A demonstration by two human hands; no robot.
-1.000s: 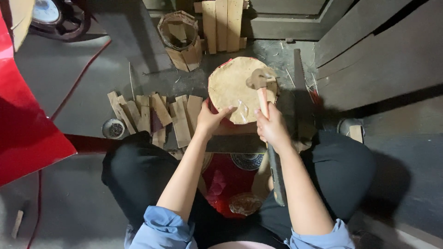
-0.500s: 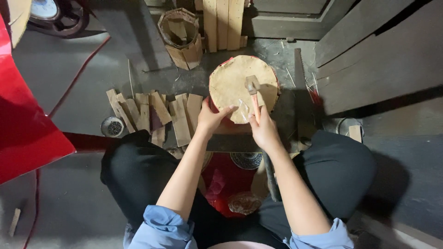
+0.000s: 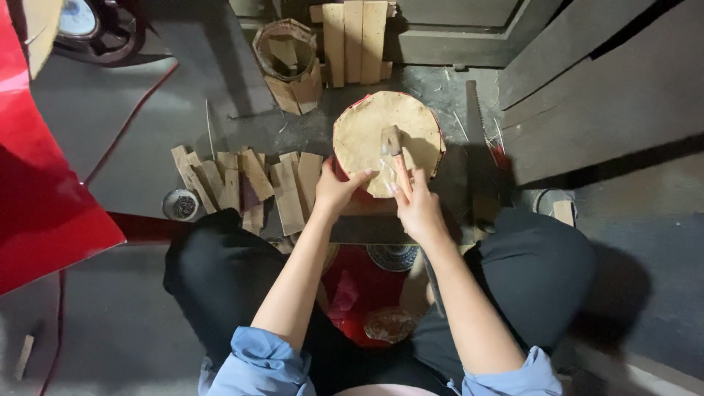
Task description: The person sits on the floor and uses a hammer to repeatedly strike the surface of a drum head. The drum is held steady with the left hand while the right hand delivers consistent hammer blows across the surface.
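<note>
Drum (image 3: 374, 132) on grey concrete floor (image 3: 132, 139); left hand (image 3: 339, 192) steadies rim — right hand (image 3: 418, 209) fingers clasp hammer (image 3: 396, 150).

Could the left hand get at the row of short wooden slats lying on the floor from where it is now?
Probably yes. The left hand rests on the near edge of the round tan drum, and the wooden slats lie just beside it with nothing between them.
</note>
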